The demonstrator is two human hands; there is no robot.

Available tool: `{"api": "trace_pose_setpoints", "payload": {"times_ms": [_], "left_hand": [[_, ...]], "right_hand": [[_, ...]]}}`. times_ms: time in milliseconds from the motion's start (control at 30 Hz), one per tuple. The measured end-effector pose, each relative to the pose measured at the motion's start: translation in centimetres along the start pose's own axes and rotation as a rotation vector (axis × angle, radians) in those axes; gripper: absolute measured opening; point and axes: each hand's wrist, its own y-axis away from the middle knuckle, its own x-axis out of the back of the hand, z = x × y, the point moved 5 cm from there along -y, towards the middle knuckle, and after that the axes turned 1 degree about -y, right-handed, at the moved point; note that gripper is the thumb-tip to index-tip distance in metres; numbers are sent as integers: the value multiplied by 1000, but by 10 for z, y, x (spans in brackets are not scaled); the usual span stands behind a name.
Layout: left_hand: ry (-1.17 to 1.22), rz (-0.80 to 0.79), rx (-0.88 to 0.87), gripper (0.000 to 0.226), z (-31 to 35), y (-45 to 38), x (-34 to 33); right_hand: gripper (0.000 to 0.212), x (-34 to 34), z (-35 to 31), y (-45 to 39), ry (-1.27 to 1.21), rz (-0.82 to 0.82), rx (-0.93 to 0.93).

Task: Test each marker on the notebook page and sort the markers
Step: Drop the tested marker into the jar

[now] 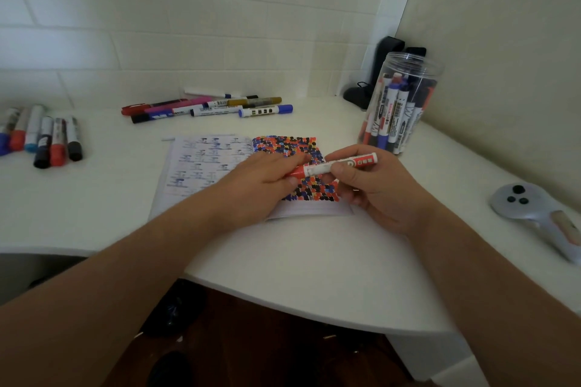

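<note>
Marker testing is the step in hand: a red one lies level above the notebook, held at both ends. The right hand has its grip wrapped round the barrel, and the left hand pinches the red cap end, so the cap is probably about to come off or has just gone on; which cannot be told. The next move calls for a bare patch, since the right page is crowded with red, blue and black dots and only a lined strip at the bottom stays free. On the worktop, a jar of markers stands just beyond the right hand, one row lies behind the notebook, another row far left. A grey controller rests on the right, out of the way.
</note>
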Motion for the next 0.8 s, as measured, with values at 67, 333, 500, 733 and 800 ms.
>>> {"api": "trace_pose_setpoints", "payload": {"times_ms": [67,333,500,733,800], "left_hand": [[138,-3,36,46,-5,-1,1],[582,152,80,18,-17,0,10],[590,145,75,19,-18,0,11],[499,128,77,17,-16,-3,10],[341,106,62,21,-15,-4,7]], "right_hand": [[27,0,0,-1,-77,-9,-41],[41,-1,2,-6,-150,53,-99],[35,0,3,-10,-25,36,-64],[34,2,3,-11,-120,114,-44],[30,9,4,-11,-167,234,-49]]}}
